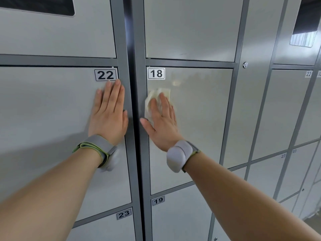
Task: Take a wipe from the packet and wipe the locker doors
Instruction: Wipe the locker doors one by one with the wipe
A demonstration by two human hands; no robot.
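Currently the right hand (161,119) lies flat with straight fingers close together, pressing the wipe (166,92) onto door 18 (199,119), just below the 18 label (156,73). The wipe is a soft, crumpled, pale cream sheet that pokes out above and left of the fingers. The left hand (108,110) is flat too, braced on door 22 (43,110), left of the label. Both doors are smooth grey metal in a darker frame. Most of door 18 lies right of and below the label, so the next stroke likely sweeps rightward.
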